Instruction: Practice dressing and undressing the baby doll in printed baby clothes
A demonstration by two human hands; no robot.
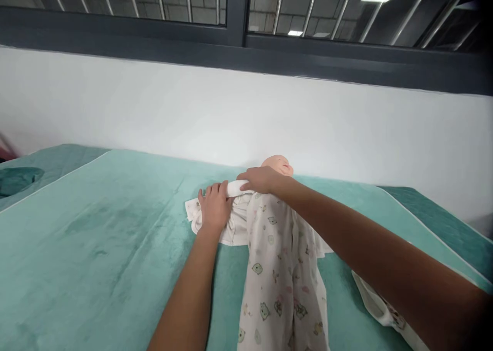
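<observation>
A baby doll lies on its back with its head [278,164] toward the wall. Over its body is spread a white baby garment [271,258] printed with small green and pink animals. One white sleeve [236,188] stretches out to the left. My left hand [215,204] is closed over the outer part of that sleeve, fingers bent over the cloth. Nearer the doll's shoulder, my right hand [260,179] grips the sleeve's inner end, thumb below and fingers on top. The doll's arm is hidden, and my right forearm covers part of the garment's right side.
Everything lies on a soft green padded sheet [96,248] with darker green edges. Another printed white cloth [379,302] lies at the lower right, partly under my right forearm. Behind stands a white wall [173,114] below a dark-framed window [239,37] with metal bars.
</observation>
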